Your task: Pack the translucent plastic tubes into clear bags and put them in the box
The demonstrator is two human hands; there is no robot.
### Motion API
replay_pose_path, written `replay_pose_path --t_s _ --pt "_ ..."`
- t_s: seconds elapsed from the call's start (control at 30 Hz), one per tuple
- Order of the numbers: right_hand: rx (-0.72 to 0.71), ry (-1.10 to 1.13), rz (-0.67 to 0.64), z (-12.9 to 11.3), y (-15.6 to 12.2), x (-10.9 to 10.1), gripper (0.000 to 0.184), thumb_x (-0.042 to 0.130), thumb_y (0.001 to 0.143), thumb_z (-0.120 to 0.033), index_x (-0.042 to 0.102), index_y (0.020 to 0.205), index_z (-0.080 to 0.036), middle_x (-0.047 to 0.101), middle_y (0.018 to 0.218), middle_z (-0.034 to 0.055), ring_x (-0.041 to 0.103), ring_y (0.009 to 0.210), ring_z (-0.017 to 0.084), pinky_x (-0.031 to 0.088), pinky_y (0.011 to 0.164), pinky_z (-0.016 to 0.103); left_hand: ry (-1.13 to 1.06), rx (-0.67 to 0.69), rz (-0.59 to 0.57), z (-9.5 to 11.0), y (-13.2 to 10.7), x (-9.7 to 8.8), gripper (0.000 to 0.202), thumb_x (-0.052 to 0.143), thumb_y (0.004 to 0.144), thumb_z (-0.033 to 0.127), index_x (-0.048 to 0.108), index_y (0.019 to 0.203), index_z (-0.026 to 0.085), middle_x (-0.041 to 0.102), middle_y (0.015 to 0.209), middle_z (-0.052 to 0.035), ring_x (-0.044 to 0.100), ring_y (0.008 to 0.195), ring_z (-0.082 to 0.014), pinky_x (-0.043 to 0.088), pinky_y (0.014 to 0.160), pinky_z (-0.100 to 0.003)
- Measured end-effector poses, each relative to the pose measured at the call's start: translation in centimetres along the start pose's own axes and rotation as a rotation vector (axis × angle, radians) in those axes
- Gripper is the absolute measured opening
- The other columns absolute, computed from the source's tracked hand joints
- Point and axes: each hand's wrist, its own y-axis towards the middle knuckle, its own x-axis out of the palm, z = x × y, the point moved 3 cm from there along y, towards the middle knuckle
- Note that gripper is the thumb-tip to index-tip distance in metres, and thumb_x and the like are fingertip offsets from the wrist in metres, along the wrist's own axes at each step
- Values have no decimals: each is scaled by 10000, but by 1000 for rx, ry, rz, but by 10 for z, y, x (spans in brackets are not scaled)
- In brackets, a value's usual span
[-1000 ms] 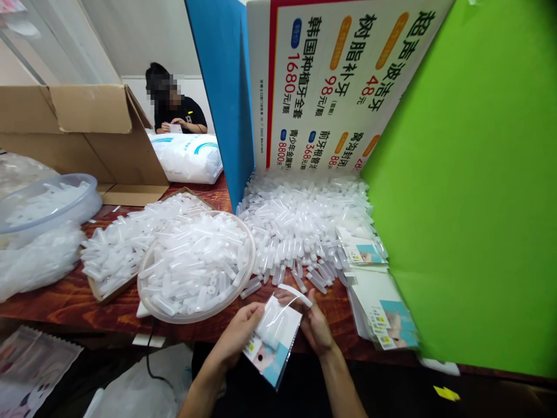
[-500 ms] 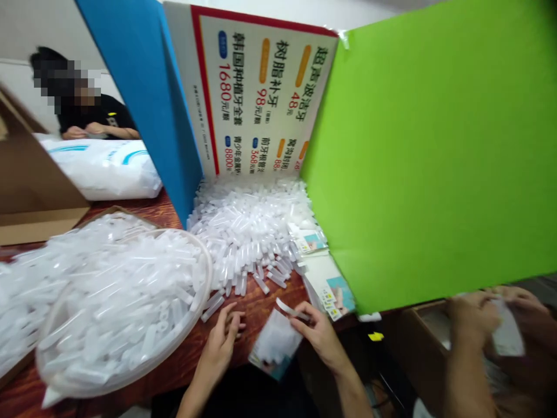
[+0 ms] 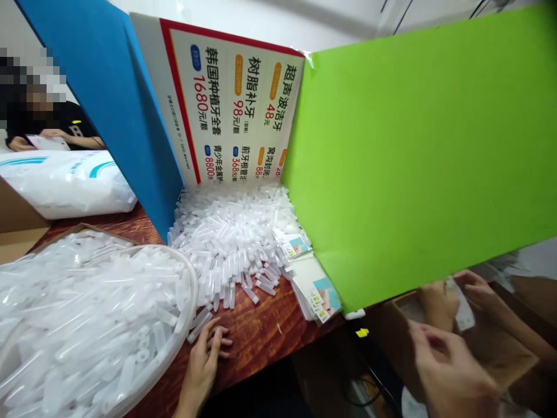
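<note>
My left hand (image 3: 206, 348) rests at the near edge of the wooden table (image 3: 278, 331), fingers loosely curled and apart, with nothing in them. It is close to small clear plastic tubes (image 3: 200, 325). Out to the right, my right hand (image 3: 450, 366) hangs over an open cardboard box (image 3: 507, 363). Its fingers are bent and slightly blurred, and I see nothing between them. A heap of the tubes (image 3: 235, 232) lies against the panels. Beside the green panel are stacked printed cards or packets (image 3: 322, 293).
A round white basin (image 3: 191, 290) full of tubes stands at left. Blue (image 3: 100, 104), white printed (image 3: 230, 104) and green (image 3: 418, 157) panels stand around the heap. Beyond my right hand, another person's hands (image 3: 481, 296) hold a pale packet (image 3: 463, 310). A co-worker (image 3: 52, 128) sits behind a white bag (image 3: 65, 180).
My right hand has moved from in front of me to the box at right. The filled packet and white strip it was handling are out of sight. My view has turned slightly right.
</note>
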Motion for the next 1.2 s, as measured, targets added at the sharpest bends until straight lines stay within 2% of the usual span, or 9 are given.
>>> replay_pose_path --t_s 0.2,0.27,0.37,0.53,0.67,0.83,1.0,1.1,1.2 --pt "-439 231 -345 -73 -20 88 310 516 993 -378 650 1199 -190 738 1165 126 715 1013 270 559 875 375 26 18 27 2 -2 1 579 526 919 635 524 1269 174 721 1040 -108 742 840 -252 647 676 -383" --pt "-547 200 -341 -78 -26 112 469 520 987 -395 556 1366 -122 645 1353 190 639 1203 330 531 962 456 21 21 28 2 -3 1 593 534 911 644 527 1265 168 724 1034 -113 744 840 -255 646 681 -385" --pt "-624 161 -269 -79 -33 131 398 519 994 -357 616 1282 -100 695 1268 199 666 1146 337 521 928 473 11 15 32 1 -5 0 605 539 905 651 530 1261 162 719 1039 -119 741 844 -255 645 689 -385" --pt "-514 124 -123 -85 -43 122 141 569 976 -237 684 948 -162 771 950 108 703 871 261 488 846 412 12 4 46 -2 -3 4 628 522 905 671 516 1270 160 695 1034 -115 716 815 -238 641 637 -370" --pt "-403 72 -47 -97 -49 118 200 561 990 -242 641 818 -177 715 744 71 651 722 238 459 775 384 4 -7 36 -3 1 5 612 515 913 668 510 1275 174 677 1039 -102 690 803 -224 639 601 -357" --pt "-286 156 -29 -100 -38 120 389 541 1005 -488 633 767 -194 724 742 78 654 692 241 431 676 359 -59 -39 16 2 2 4 625 547 885 690 553 1222 163 677 1015 -105 678 794 -220 622 591 -329" --pt "-243 314 312 -133 -29 97 101 740 904 -214 661 848 -184 758 841 85 689 770 226 505 785 371 -246 -74 -79 25 -6 21 678 597 860 692 556 1307 184 687 1163 -160 708 943 -266 620 701 -346" --pt "-564 546 3 -188 -50 100 89 714 904 -135 669 920 -210 760 897 50 686 877 218 515 846 377 -414 -73 -198 36 -6 38 764 630 812 730 546 1355 199 661 1295 -187 675 1123 -331 606 842 -411" --pt "-836 732 -467 -228 -80 120 96 723 907 -286 680 978 -238 753 1040 46 675 981 239 527 864 391 -393 -79 -55 34 0 36 655 671 790 709 643 1178 181 732 1168 -143 688 1091 -321 582 888 -401"
